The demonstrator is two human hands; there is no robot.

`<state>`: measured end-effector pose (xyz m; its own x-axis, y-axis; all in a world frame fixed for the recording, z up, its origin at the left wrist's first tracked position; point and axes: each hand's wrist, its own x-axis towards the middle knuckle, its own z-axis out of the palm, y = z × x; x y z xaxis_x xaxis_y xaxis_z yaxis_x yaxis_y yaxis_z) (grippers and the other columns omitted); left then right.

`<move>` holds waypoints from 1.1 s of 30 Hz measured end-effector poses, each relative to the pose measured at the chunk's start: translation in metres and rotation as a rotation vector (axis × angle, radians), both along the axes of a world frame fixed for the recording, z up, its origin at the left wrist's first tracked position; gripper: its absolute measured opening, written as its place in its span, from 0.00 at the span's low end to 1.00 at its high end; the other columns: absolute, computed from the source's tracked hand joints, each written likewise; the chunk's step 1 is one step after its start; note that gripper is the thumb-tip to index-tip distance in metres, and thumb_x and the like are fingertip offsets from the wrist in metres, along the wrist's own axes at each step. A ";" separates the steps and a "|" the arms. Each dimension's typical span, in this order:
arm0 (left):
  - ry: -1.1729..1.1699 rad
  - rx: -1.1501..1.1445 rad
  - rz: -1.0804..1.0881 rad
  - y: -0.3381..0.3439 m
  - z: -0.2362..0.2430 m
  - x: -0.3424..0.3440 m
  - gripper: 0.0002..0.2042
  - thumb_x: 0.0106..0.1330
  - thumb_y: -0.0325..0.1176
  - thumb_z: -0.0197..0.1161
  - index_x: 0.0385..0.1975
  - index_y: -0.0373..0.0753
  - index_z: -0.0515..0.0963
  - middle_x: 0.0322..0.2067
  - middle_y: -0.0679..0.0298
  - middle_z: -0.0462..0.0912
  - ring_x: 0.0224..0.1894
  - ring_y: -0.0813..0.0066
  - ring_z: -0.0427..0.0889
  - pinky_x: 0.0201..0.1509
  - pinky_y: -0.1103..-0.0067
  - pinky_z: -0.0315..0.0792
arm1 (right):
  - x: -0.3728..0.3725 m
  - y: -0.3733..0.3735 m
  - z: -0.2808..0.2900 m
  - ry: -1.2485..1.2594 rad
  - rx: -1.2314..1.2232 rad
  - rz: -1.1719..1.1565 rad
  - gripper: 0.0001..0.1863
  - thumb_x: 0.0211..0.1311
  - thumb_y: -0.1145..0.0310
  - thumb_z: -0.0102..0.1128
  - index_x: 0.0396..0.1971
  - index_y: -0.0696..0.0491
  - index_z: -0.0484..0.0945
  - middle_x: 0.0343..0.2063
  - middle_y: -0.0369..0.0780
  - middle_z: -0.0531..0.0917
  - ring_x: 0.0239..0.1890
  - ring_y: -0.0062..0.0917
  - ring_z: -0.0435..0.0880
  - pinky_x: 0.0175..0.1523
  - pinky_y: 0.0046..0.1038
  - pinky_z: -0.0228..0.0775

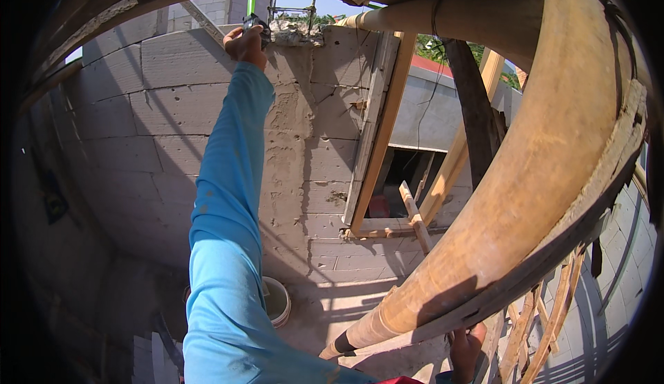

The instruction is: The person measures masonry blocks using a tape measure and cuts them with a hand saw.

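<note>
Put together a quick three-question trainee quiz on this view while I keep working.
1. Which hand is raised near the top of the block wall, and what does it hold?
2. True or false: the bucket hangs from the bamboo pole.
3. The right hand is nearest to: A) the bucket; B) the board beneath the bamboo pole; C) the wall's top.

Key:
1. The left hand; a dark tool with a green strip.
2. False.
3. B.
</note>
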<state>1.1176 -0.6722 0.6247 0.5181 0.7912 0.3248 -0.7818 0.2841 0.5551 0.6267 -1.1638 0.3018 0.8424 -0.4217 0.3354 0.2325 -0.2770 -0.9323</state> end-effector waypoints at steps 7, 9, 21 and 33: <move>0.055 0.025 -0.004 0.009 -0.003 -0.013 0.25 0.58 0.20 0.70 0.53 0.42 0.68 0.47 0.54 0.78 0.48 0.59 0.82 0.58 0.45 0.75 | -0.001 0.007 0.018 0.041 -0.117 0.019 0.12 0.73 0.68 0.61 0.44 0.64 0.80 0.33 0.37 0.85 0.38 0.17 0.80 0.42 0.21 0.71; 0.041 0.009 -0.043 0.007 -0.004 -0.020 0.25 0.58 0.20 0.70 0.53 0.42 0.67 0.48 0.54 0.78 0.49 0.59 0.82 0.59 0.44 0.75 | -0.001 0.008 0.018 0.023 -0.123 0.032 0.12 0.73 0.69 0.60 0.44 0.64 0.79 0.33 0.37 0.85 0.37 0.17 0.80 0.42 0.21 0.70; 0.070 0.067 -0.052 0.011 -0.014 -0.024 0.25 0.57 0.22 0.73 0.52 0.41 0.68 0.45 0.56 0.78 0.47 0.60 0.80 0.55 0.46 0.76 | -0.005 0.021 0.032 -0.006 -0.089 0.054 0.11 0.73 0.70 0.58 0.43 0.64 0.79 0.31 0.38 0.84 0.32 0.20 0.83 0.39 0.22 0.73; 0.082 0.045 -0.097 0.003 -0.011 -0.038 0.23 0.58 0.22 0.72 0.50 0.39 0.68 0.43 0.55 0.81 0.44 0.62 0.83 0.54 0.45 0.77 | -0.008 0.027 0.039 -0.028 -0.094 0.044 0.12 0.73 0.68 0.57 0.43 0.64 0.79 0.30 0.39 0.84 0.31 0.21 0.83 0.37 0.21 0.74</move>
